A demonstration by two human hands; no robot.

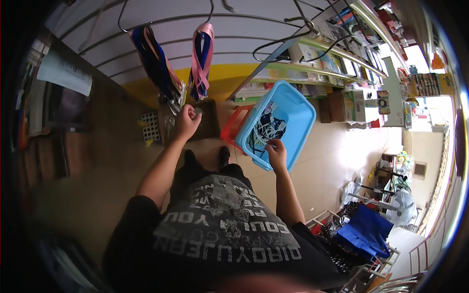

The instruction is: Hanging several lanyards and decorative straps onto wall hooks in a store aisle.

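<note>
My left hand (187, 123), fingers curled, is just below the metal clasps (178, 98) of a hanging bundle of blue and pink ribbon lanyards (152, 58). A small greyish thing shows at its fingertips; whether the hand grips it is unclear. A second pink and blue lanyard bundle (201, 60) hangs beside the first from a hook. My right hand (277, 152) reaches into a light-blue plastic bin (298, 121), thumb and finger close together. Its fingertips are at a tangle of white and dark cords (269, 128); I cannot tell whether they pinch one.
The bin rests on a red plastic stool (234, 122). A brown box (208, 119) stands on the tiled floor (315, 161) below the slatted wall (234, 25). Stocked shelves (329, 62) are at the upper right. Wire hooks (263, 47) jut out. A blue bag (362, 230) lies at the lower right.
</note>
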